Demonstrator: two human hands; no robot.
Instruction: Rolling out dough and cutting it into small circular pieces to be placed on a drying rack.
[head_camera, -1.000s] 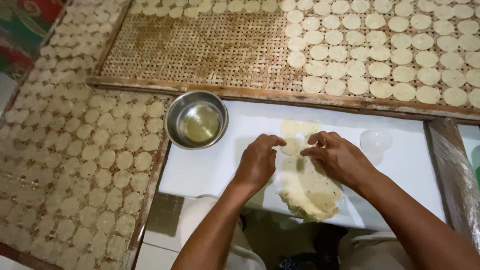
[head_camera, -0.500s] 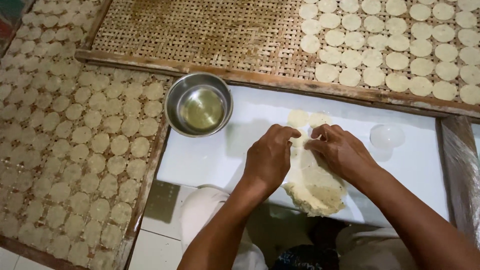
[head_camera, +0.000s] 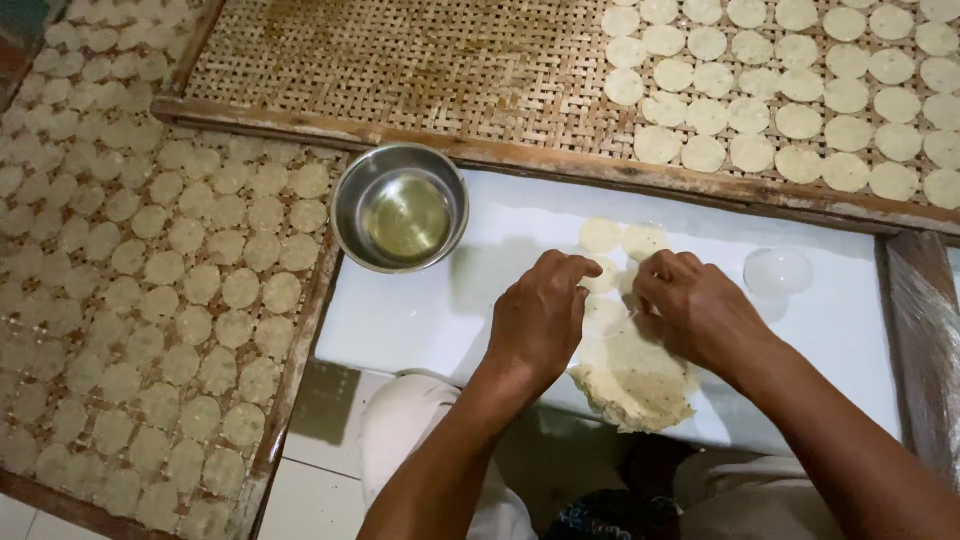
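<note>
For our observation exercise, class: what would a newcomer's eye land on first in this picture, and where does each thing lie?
First, the two hands at lower centre, the left hand and the right hand, pinching at a flattened sheet of pale dough on a white board. Then the woven trays to the left and above, covered with rows of small dough discs. A shiny metal bowl of liquid sits at the board's upper left corner.

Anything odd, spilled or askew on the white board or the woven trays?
Nothing stands out. Pale dough discs sit in tidy rows on the woven bamboo trays. The round steel bowl stands upright, no spill. Both hands, left hand and right hand, pinch the ragged dough sheet on the white board.
</note>
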